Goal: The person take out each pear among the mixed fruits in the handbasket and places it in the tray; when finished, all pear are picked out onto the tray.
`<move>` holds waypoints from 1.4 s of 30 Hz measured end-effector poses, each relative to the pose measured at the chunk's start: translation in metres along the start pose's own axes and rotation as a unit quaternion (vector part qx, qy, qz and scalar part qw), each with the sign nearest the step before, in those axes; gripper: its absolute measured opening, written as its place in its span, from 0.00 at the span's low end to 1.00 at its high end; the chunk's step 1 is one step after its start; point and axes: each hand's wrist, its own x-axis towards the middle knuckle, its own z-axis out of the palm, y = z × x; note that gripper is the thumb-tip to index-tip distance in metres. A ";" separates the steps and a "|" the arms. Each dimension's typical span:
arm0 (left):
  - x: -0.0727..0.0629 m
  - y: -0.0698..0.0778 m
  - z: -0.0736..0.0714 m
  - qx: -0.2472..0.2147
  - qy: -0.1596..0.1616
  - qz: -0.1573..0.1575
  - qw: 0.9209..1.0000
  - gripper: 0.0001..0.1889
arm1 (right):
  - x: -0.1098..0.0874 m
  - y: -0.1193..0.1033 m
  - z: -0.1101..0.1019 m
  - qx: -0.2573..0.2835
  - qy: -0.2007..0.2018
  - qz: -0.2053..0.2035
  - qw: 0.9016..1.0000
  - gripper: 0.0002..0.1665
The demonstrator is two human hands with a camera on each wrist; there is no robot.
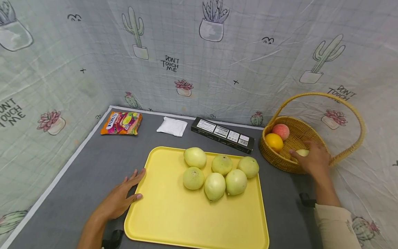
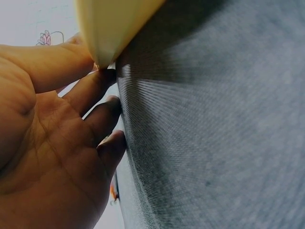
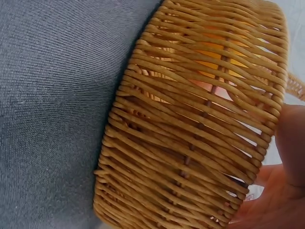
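In the head view my left hand (image 1: 121,195) rests at the left edge of a yellow tray (image 1: 174,221), fingers spread and nearly straight. Its thumb and fingertips touch the rim (image 2: 102,33) in the left wrist view. Several pale green citrus fruits (image 1: 214,186) lie grouped on the tray's upper right part. My right hand (image 1: 315,159) reaches into a wicker basket (image 1: 280,159), thumb and fingers around another pale green citrus fruit (image 1: 302,152). Woven sides hide the right fingertips in the right wrist view. An orange (image 1: 274,142) and a peach (image 1: 281,131) sit beside it.
Behind the tray are a black box (image 1: 222,134), a white packet (image 1: 172,126) and a colourful candy bag (image 1: 122,123). The basket's tall handle (image 1: 357,121) arches up at the right. Patterned cloth (image 1: 199,62) hangs around the grey table (image 1: 77,180).
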 end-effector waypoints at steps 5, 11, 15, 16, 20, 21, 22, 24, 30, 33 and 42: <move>0.000 -0.001 0.001 0.000 0.000 0.003 1.000 0.45 | 0.003 0.001 0.002 -0.007 -0.011 -0.011 1.000 0.48; 0.001 0.000 0.000 0.000 -0.004 -0.005 1.000 0.46 | 0.004 0.002 0.000 -0.008 -0.022 -0.019 1.000 0.43; 0.001 0.000 -0.001 0.000 -0.003 -0.005 1.000 0.46 | 0.005 0.004 -0.001 -0.002 -0.030 -0.016 0.999 0.40; 0.001 0.000 -0.001 0.000 -0.003 -0.005 1.000 0.46 | 0.004 0.004 -0.001 0.001 -0.028 -0.017 0.999 0.39; 0.001 -0.001 0.000 0.003 0.000 -0.001 1.000 0.45 | 0.003 0.006 0.000 0.026 -0.014 -0.010 1.000 0.38; 0.001 -0.001 0.000 0.002 0.000 -0.001 1.000 0.45 | 0.002 0.006 0.000 0.037 -0.009 -0.005 0.999 0.38; 0.001 -0.001 0.000 0.002 0.000 0.000 1.000 0.45 | 0.001 0.005 0.000 0.048 -0.003 0.000 0.999 0.38; 0.000 -0.002 0.000 0.000 0.000 0.001 1.000 0.45 | -0.001 0.004 -0.001 0.070 0.009 0.013 0.997 0.40; 0.000 -0.004 0.000 -0.004 -0.001 0.006 1.000 0.45 | -0.008 -0.008 -0.005 0.117 0.063 0.029 0.991 0.44; 0.000 -0.005 0.001 -0.002 0.002 0.010 1.000 0.45 | -0.011 -0.014 -0.008 0.135 0.084 0.041 0.987 0.45; 0.000 -0.002 0.001 -0.004 0.001 0.000 1.000 0.46 | -0.024 -0.047 -0.023 0.238 0.119 0.075 0.961 0.42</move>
